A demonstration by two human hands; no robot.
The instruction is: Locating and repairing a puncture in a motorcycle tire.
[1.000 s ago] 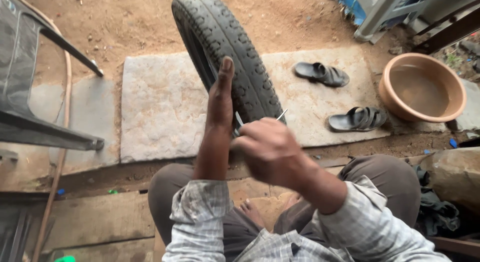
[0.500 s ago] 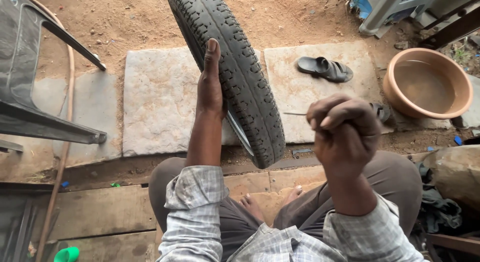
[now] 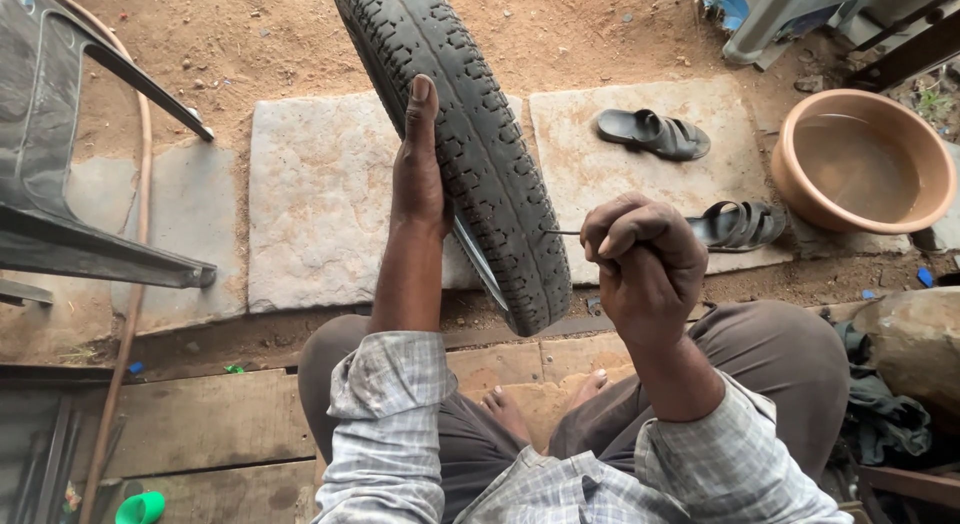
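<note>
A black treaded tyre (image 3: 470, 134) on its wheel stands upright in front of me, above my knees. My left hand (image 3: 418, 164) presses flat against its left side, fingers pointing up. My right hand (image 3: 645, 259) is closed to the right of the tyre, pinching a thin metal spike (image 3: 562, 233) whose tip points at the tread. A sliver of the metal rim (image 3: 480, 264) shows below my left hand.
Two dark sandals (image 3: 652, 134) (image 3: 745, 224) lie on stone slabs (image 3: 320, 204) beyond the tyre. A brown basin (image 3: 865, 164) with water sits at the right. A dark plastic chair (image 3: 60, 144) stands at the left, with a hose (image 3: 140, 234) beside it. Wooden planks (image 3: 200, 424) lie under me.
The tyre has swung from my right to upright in front of me. My right hand has moved right and down, now holding the spike level at the tread.
</note>
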